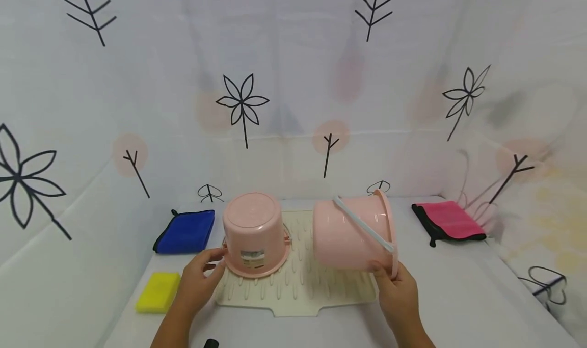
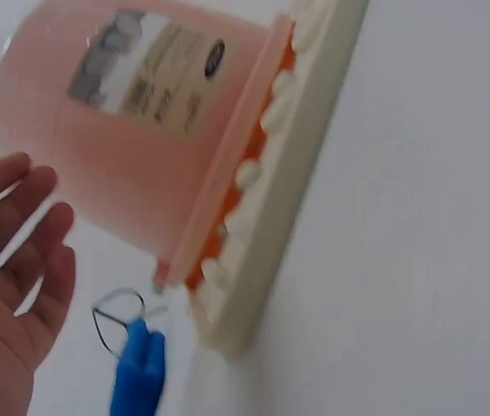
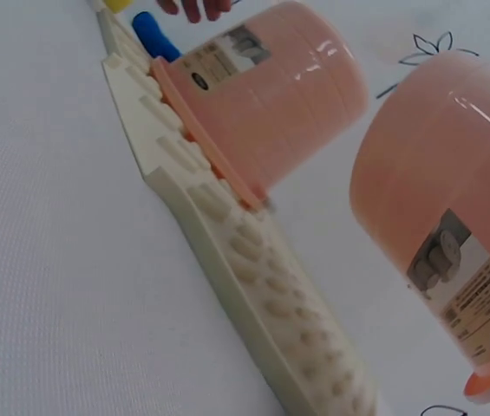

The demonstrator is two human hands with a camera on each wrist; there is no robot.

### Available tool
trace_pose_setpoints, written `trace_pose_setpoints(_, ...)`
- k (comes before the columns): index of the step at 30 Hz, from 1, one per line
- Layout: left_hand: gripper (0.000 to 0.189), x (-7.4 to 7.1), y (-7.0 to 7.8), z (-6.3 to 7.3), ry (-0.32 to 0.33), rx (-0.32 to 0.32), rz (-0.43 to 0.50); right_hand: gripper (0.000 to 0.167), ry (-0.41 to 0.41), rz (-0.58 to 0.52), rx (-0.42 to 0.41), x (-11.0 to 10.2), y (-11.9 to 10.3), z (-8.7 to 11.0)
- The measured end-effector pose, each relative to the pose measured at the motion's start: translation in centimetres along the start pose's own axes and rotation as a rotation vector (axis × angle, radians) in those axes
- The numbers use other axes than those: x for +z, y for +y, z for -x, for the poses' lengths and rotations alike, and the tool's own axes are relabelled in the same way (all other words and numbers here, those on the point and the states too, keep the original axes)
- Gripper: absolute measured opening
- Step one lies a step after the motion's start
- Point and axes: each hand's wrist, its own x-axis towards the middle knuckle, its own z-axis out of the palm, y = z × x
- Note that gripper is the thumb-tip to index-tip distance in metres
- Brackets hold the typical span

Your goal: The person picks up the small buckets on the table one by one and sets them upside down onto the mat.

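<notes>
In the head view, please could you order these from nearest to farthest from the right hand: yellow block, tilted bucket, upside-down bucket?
From the right hand:
1. Tilted bucket: nearest, held in this hand.
2. Upside-down bucket: to the left, beyond the tilted bucket.
3. Yellow block: farthest, at the far left, past the upside-down bucket.

Buckets (image 1: 254, 231), pale pink; tray (image 1: 298, 287), cream; sponge (image 1: 158, 292), yellow; pouches (image 1: 185, 232), blue and hot pink, edged black; bench (image 1: 458, 297), white; backdrop (image 1: 293, 47), white, black flowers and peach discs.
</notes>
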Motion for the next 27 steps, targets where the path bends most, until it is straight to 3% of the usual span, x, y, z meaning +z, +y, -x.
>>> trace_pose_setpoints(3, 0.027, 0.0, 1.9, 0.9, 0.032, 0.132, 0.064, 0.031, 0.019, -0.016, -0.02, 0.0, -0.1, 0.2)
trace_pose_setpoints(9, 0.029, 1.2, 6.3, 1.7, -0.081, 0.405, 0.2, 0.023, 0.046, -0.09, -0.086, 0.1, -0.8, 0.0)
trace_pose_setpoints(11, 0.032, 2.0, 7.7, 1.9, -0.119, 0.414, 0.229, 0.021, 0.038, -0.118, -0.093, 0.1, -0.8, 0.1)
trace_pose_setpoints(16, 0.045, 4.4, 10.5, 1.7, -0.19, 0.33, 0.262, 0.017, 0.011, -0.163, -0.093, 0.2, -0.4, 0.7)
trace_pose_setpoints(21, 0.063, 6.9, 11.7, 0.2, -0.246, 0.397, 0.288, 0.016, -0.008, -0.197, -0.124, 0.2, 0.1, 0.9)
trace_pose_setpoints(27, 0.083, 9.3, 11.9, -0.9, -0.228, 0.444, 0.271, 0.019, -0.053, -0.211, -0.14, 0.2, 0.4, 0.5)
